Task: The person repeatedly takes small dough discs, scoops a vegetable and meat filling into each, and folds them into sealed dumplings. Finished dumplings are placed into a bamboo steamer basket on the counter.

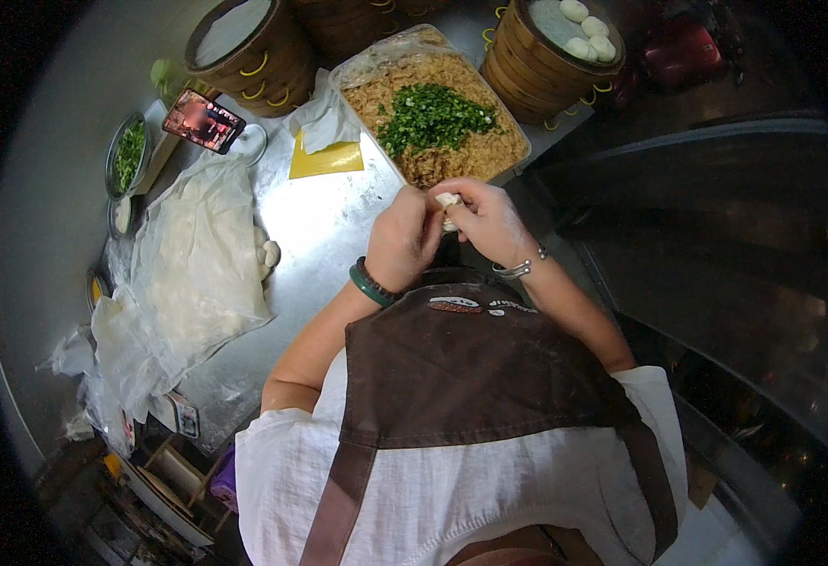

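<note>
My left hand (403, 230) and my right hand (490, 221) meet at the near corner of the filling tray, pinching a small piece of white dough (449, 204) between them. Fingers cover most of the dough, so whether it contains filling is hidden. Just beyond, a rectangular tray (527, 150) carries light-brown minced filling (364, 92) topped with a heap of chopped green onion (432, 117). Several dough pieces (267, 253) peek out from under a plastic sheet (198, 255) on the left, which covers more pale dough.
Bamboo steamers stand at the back left (244, 78) and back right (527, 78); the right one bears several white buns (601, 48). A phone (204, 122) on a stand, a yellow scraper (325, 161) and a bowl of chopped greens (130, 154) sit on the metal table (301, 240).
</note>
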`<act>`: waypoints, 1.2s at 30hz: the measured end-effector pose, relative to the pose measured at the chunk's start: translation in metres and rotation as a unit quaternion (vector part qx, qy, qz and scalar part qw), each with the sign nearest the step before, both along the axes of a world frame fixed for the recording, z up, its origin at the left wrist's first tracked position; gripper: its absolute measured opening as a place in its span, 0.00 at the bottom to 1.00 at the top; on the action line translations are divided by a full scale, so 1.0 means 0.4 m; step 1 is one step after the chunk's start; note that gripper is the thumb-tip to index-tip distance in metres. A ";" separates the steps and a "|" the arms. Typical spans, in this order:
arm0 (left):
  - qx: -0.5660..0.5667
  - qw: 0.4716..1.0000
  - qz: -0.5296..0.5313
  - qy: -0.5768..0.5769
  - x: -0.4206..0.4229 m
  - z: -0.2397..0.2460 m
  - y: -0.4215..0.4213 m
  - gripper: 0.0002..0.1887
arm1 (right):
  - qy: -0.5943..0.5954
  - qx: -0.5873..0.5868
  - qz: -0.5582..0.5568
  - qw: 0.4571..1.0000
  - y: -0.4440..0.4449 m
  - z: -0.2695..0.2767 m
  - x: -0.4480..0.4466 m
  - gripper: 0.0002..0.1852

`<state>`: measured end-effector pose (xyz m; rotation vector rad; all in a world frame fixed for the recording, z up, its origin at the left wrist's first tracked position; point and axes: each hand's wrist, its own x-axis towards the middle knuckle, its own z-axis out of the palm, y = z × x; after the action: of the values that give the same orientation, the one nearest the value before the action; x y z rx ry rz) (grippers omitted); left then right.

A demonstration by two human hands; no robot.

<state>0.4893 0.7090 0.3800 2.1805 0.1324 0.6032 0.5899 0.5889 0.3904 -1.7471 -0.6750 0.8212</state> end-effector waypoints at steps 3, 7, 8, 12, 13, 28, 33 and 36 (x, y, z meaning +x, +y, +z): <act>0.037 0.999 -0.017 -0.030 0.001 0.002 0.000 0.08 | -0.078 -0.013 0.007 0.997 0.002 0.004 0.000 0.13; 0.037 0.999 -0.009 -0.019 0.009 0.007 0.002 0.09 | -0.127 -0.016 0.023 0.991 0.000 0.004 0.011 0.13; 0.046 0.998 -0.023 -0.034 0.011 0.008 0.005 0.09 | -0.094 -0.009 0.032 0.995 0.002 0.002 0.014 0.13; 0.021 0.999 -0.029 -0.030 0.011 0.010 0.016 0.07 | 0.142 0.047 0.055 0.987 -0.013 -0.002 0.047 0.16; 0.001 1.000 -0.018 -0.018 0.009 0.010 0.017 0.06 | 0.233 0.046 0.058 0.970 -0.020 -0.002 0.054 0.17; -0.015 1.000 -0.013 -0.021 0.012 0.024 0.005 0.08 | 0.203 0.131 -0.061 0.969 -0.011 -0.017 -0.013 0.17; -0.141 0.990 -0.024 -0.012 0.003 0.035 0.002 0.09 | 0.135 0.122 -0.060 0.982 -0.015 0.004 -0.013 0.17; -0.161 0.987 -0.022 -0.016 0.005 0.041 -0.004 0.10 | 0.043 0.138 -0.064 0.987 -0.009 0.009 -0.011 0.16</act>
<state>0.4911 0.7074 0.3963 1.8560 0.1535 0.5500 0.5856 0.5852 0.3940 -1.4807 -0.5819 0.6765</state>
